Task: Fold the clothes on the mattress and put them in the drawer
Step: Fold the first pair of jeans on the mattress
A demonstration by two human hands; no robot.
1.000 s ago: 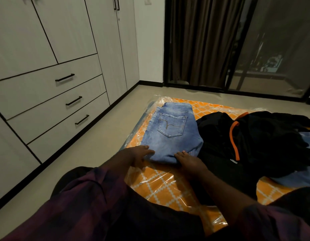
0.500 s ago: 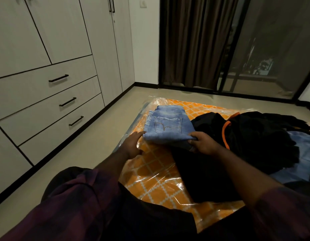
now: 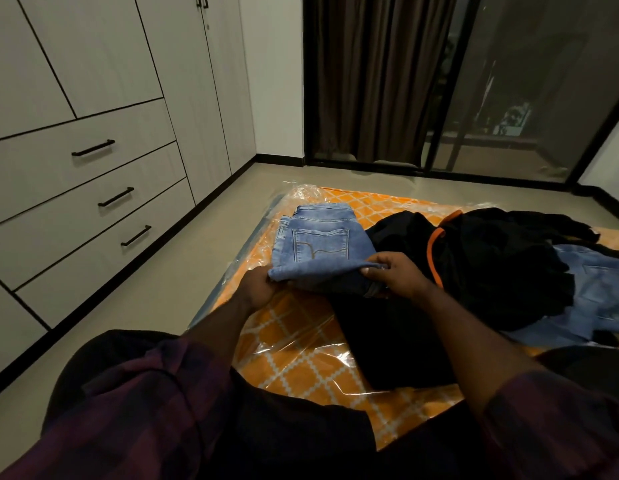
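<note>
Folded light-blue jeans with a back pocket facing up lie near the left edge of the orange patterned mattress, which is wrapped in clear plastic. My left hand grips the near left corner of the folded jeans. My right hand pinches the near right corner, thumb on top. A heap of black clothes with orange trim lies to the right, over another pair of blue jeans. Three shut drawers with black handles are in the wardrobe on the left.
Bare grey floor runs between the mattress and the wardrobe. A dark curtain and a glass sliding door stand at the back. My knees in dark trousers are at the mattress's near edge.
The jeans were folded over once more, from a long shape to a short stack. Both hands moved from pressing the near hem to gripping the stack's near corners.
</note>
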